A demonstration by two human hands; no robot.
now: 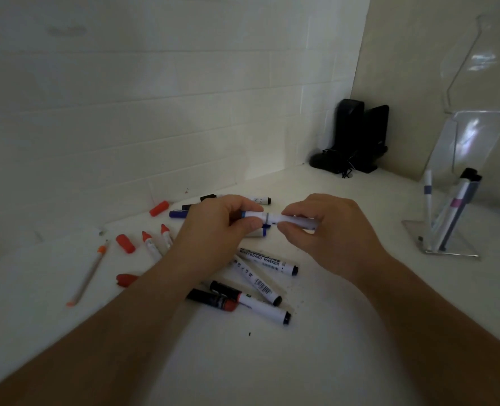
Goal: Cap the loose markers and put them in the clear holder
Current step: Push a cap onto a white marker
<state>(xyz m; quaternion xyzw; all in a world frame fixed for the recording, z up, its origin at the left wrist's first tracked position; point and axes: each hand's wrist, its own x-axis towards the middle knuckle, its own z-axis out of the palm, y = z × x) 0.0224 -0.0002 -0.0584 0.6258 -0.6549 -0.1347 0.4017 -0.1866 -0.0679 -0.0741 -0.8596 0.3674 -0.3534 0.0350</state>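
Both hands hold one white marker (272, 218) level above the pile. My left hand (213, 227) grips its blue end and my right hand (328, 227) grips the barrel; whether a cap is on that end is hidden by my fingers. Under them lie several loose whiteboard markers (268, 260) with black ends. Two uncapped red markers (150, 244) and loose red caps (125, 243) lie to the left. The clear holder (445, 241) stands at the right with three markers leaning in it.
A thin orange pen (87, 273) lies at the far left. A blue cap (178, 213) and black caps rest behind my left hand. Two black devices (354, 136) stand in the corner. A tall clear acrylic stand (477, 83) rises behind the holder.
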